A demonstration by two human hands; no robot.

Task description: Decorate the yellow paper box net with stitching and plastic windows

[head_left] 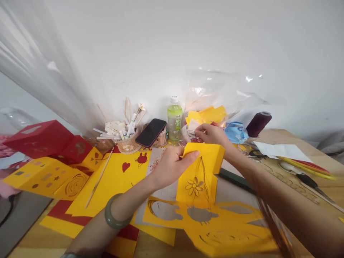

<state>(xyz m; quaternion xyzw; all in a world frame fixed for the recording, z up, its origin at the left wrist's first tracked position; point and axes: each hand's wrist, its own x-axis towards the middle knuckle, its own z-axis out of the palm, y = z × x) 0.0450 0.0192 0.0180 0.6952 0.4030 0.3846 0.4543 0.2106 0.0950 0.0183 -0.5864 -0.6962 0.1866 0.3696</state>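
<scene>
My left hand (173, 165) grips the top left edge of a folded yellow paper piece (184, 184), thumb in front. The piece stands upright, with a flower cut-out and dark threads hanging down its front. Beneath it lies a flat yellow cut-out sheet (193, 229) with animal-shaped holes and curved slits. My right hand (211, 135) reaches past the piece to a small whitish container (187, 133) at the back. Its thumb and finger are pinched together; what they hold, if anything, I cannot make out.
Behind stand a green drink bottle (174, 122), a phone (151, 132), a basket of pens (129, 143) and a dark thread spool (258, 123). Red folded paper (40, 138) and a thin stick (99, 179) lie left. A dark green bar (236, 181) and scissors (256, 154) lie right.
</scene>
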